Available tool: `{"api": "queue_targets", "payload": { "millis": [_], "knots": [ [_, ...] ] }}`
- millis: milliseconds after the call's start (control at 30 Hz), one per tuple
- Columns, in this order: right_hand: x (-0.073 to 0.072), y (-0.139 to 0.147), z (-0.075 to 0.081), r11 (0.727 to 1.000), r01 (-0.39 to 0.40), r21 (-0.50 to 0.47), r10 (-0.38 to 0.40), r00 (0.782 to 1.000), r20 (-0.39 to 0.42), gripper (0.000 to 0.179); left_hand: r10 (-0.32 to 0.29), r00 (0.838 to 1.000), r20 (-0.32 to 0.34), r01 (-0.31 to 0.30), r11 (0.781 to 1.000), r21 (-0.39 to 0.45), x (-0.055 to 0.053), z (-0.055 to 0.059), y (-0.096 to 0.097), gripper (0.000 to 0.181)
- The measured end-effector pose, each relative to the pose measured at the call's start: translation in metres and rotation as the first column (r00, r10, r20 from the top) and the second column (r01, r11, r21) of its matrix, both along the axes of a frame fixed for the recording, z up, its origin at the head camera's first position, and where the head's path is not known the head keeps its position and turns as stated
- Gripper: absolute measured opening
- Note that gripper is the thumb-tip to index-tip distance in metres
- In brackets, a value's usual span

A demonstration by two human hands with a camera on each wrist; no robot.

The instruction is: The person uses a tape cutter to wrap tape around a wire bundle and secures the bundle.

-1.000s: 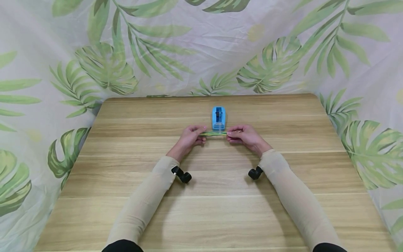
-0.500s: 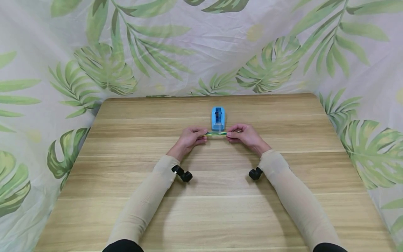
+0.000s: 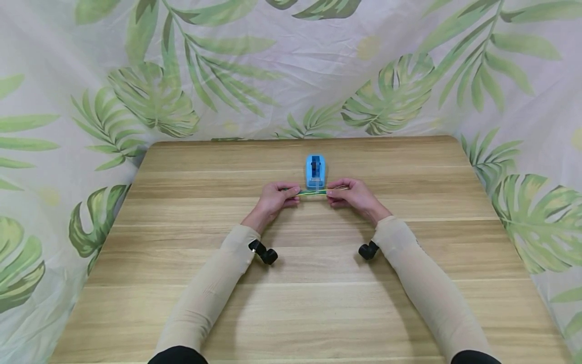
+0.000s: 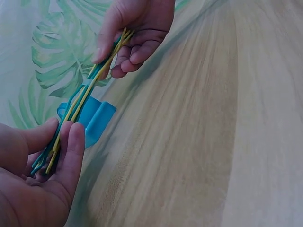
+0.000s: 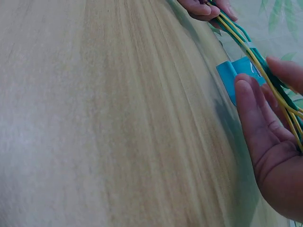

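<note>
A bundle of thin green and yellow wires is held level above the table, just in front of a blue tape dispenser. My left hand pinches its left end between thumb and fingers. The other end is pinched by my right hand, with loose wire ends showing past the fingers. A short strip of clear tape lies across the middle of the bundle in the left wrist view. From the head, clear tape appears to run from the dispenser to the wires; whether it is still joined is too small to tell.
The wood-grain table extends to both sides and in front of the hands. Behind it hangs a leaf-patterned cloth. A small black camera is strapped at each wrist.
My left hand has shifted slightly right along the bundle, so less wire shows between the hands. The right hand and the dispenser stay nearly where they were.
</note>
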State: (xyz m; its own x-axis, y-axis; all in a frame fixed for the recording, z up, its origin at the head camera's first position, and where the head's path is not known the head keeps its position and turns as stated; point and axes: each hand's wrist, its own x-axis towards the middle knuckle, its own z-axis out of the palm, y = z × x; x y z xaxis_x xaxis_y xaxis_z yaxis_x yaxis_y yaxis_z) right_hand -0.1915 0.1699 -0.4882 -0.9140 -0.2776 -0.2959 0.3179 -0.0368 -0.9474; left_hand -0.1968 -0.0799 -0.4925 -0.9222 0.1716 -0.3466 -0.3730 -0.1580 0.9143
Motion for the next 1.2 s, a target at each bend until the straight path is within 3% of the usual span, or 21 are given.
{"api": "queue_targets", "payload": {
  "millis": [400, 767, 1200],
  "knots": [
    [-0.0058, 0.0035, 0.0005, 1.000, -0.029, -0.001, 0.028, 0.988, 0.151, 0.061, 0.006, 0.996, -0.091, -0.007, 1.000, -0.009, 0.0005, -0.0040, -0.0015, 0.027],
    [-0.0063, 0.0024, 0.0023, 0.997, -0.048, -0.058, 0.060, 0.973, 0.221, 0.037, 0.002, 0.991, -0.134, -0.008, 0.999, -0.043, 0.0019, -0.0017, -0.0029, 0.024],
    [-0.0055, 0.0037, 0.0037, 0.996, -0.047, -0.081, 0.063, 0.975, 0.211, 0.017, -0.029, 0.980, -0.197, 0.014, 0.997, -0.076, 0.0012, -0.0016, -0.0046, 0.024]
  ]
}}
